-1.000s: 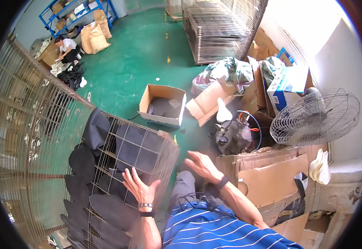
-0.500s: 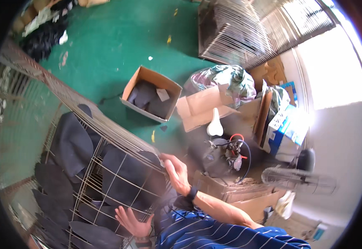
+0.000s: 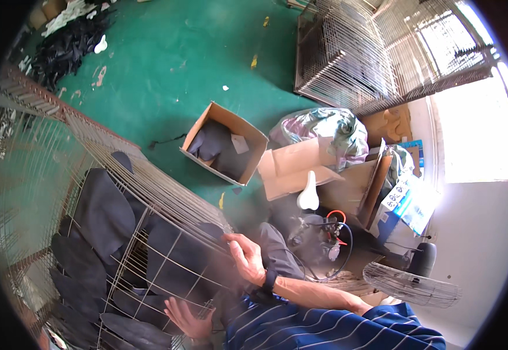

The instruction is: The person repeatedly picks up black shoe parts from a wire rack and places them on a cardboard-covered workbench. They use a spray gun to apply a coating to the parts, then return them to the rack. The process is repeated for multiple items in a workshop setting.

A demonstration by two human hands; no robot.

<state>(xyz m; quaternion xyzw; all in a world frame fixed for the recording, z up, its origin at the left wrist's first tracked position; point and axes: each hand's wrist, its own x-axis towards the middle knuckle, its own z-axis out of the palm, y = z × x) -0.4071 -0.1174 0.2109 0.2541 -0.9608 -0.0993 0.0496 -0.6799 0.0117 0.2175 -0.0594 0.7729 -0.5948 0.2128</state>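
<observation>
Charcoal-grey sheets lie in a wire rack; the left hand spreads its grip wide by the near edge; the right hand meets a corner, grip unclear. Even pressure should steady the rack.

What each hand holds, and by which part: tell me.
The right hand is at a corner of the wire rack; whether it grips cannot be told. The left hand, spread open, appears to hold nothing.
</observation>
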